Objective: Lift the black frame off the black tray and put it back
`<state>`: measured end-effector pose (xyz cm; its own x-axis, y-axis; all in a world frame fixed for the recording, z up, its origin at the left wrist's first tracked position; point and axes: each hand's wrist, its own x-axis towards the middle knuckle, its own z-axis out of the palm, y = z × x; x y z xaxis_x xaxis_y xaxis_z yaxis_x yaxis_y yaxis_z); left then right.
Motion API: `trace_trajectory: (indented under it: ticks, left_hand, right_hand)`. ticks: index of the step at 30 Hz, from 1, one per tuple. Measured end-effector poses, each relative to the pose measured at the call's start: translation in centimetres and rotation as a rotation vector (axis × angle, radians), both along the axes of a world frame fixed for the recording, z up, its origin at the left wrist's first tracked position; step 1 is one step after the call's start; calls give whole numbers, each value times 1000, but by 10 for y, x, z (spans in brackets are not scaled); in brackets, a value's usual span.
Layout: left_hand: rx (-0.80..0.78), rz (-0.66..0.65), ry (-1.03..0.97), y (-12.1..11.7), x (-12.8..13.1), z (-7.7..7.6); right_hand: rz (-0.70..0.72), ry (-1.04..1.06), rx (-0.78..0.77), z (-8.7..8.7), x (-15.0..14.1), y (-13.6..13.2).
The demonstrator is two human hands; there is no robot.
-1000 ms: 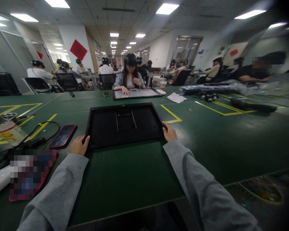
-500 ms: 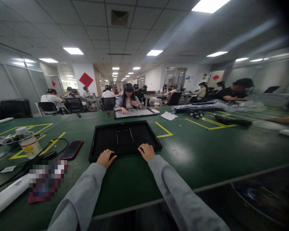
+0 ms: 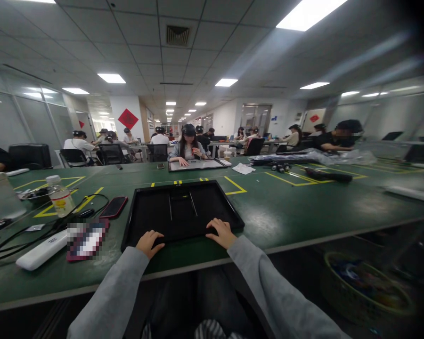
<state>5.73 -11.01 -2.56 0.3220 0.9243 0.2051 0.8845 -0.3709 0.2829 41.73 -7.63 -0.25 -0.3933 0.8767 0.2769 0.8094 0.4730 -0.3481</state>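
A shallow black rectangular tray-like panel [image 3: 151, 212] with a raised rim lies flat on the green table, close to its front edge. Two thin pale strips run across its dark inside. My left hand [image 3: 150, 243] is closed on the near rim toward the left corner, fingers over the edge and thumb to the side. Toward the right corner, my right hand [image 3: 222, 232] grips the same rim, its fingers bent over the top. The undersides of both hands are hidden.
Left on the table [image 3: 102, 268] are a phone [image 3: 113, 207], a blurred-out red-edged item [image 3: 88, 241], a white bar [image 3: 44, 249], cables and a bottle [image 3: 61, 200]. Across sits a person [image 3: 189, 146] with a framed panel [image 3: 198, 164]. A basket [image 3: 367, 287] stands below right.
The black panel has slid toward me, nearer the table's front edge, with both hands on its near rim. My view has shifted, so more of the table edge and the basket shows.
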Motion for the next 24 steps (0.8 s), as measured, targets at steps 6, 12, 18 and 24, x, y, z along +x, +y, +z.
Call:
trace_trajectory:
  ticks: [6,12,18,24]
  left_hand:
    - [-99,82,75,-9,5,8]
    - [-154,226,202,52,13,35]
    - [-66,424,196,138,30,46]
    - [-54,438,138,172,37,46]
  right_hand:
    - [38,-12,-49,4,1,-6]
    - [64,-99,-35,11,-15,63]
    - [-114,-218,21,28,-57,154]
    - [-232,-134,113,16,-71,184]
